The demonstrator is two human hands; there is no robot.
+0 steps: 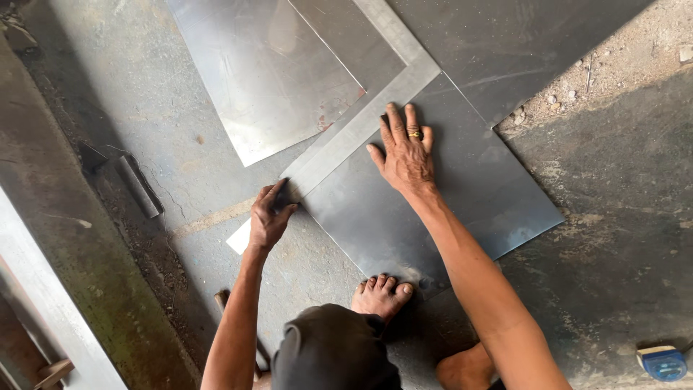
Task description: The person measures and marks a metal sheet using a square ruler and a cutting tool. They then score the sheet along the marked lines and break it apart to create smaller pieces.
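Observation:
A dark steel sheet (462,180) lies flat on the concrete floor. A large metal L-shaped square (361,123) rests along its upper left edge. My right hand (406,152) presses flat, fingers spread, on the sheet right beside the square's long arm; it wears a gold ring. My left hand (269,217) is closed at the sheet's left corner, against the lower end of the square, pinching something small and dark that I cannot make out. My bare foot (380,295) stands on the sheet's near corner.
A shinier metal sheet (267,72) lies beyond the square at upper left, another dark sheet (505,43) at upper right. Gravel lies at the far right. A blue tape measure (663,361) sits at lower right. A steel bar (138,186) lies at left.

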